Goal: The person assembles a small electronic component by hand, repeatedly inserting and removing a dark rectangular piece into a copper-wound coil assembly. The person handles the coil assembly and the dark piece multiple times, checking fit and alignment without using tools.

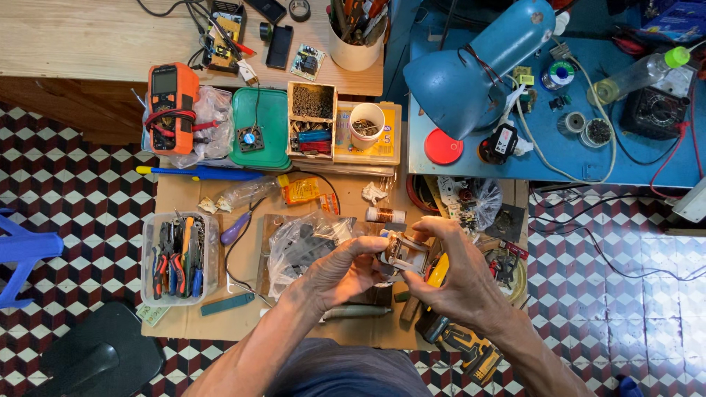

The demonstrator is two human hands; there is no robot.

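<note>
A small metal part (403,254) is gripped between left hand (340,272) and right hand (454,279), raised above the cardboard (220,323) for close view. A tub of pliers (179,259) is kept within reach at left.

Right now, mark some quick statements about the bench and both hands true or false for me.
1. Both hands, left hand and right hand, hold one small metal-framed part. True.
2. The orange multimeter lies right of the blue lamp. False: it lies far to the lamp's left.
3. The pliers sit in a clear tub. True.
4. The white cup lies tipped on the floor. False: it stands upright on a yellow box.
</note>
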